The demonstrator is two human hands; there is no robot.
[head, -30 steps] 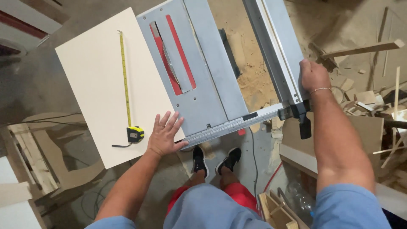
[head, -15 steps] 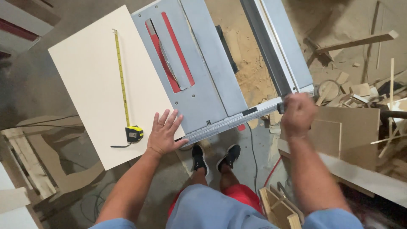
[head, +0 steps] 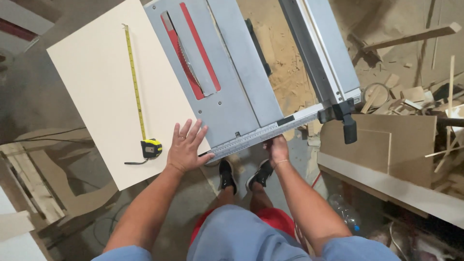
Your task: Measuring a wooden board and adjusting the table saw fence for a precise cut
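Note:
My left hand (head: 185, 146) lies flat with fingers spread on the near corner of a pale board (head: 99, 87), right beside the grey table saw (head: 227, 72). My right hand (head: 277, 148) reaches under the saw's front rail (head: 270, 131), its fingers hidden below the edge. A yellow tape measure (head: 151, 148) rests on the board left of my left hand, its tape (head: 134, 82) stretched out away from me. The saw blade (head: 186, 63) stands in a red insert. The rip fence (head: 316, 53) sits far right with its black handle (head: 349, 126) hanging down.
Sawdust and wood offcuts (head: 411, 92) litter the floor to the right. Brown panels (head: 382, 145) lean at the right near my arm. More wood pieces (head: 29, 188) lie at the left. My feet in black shoes (head: 244, 176) stand below the saw's front.
My right hand has left the fence handle at the right and moved left to the middle of the front rail. My left hand has stayed on the board.

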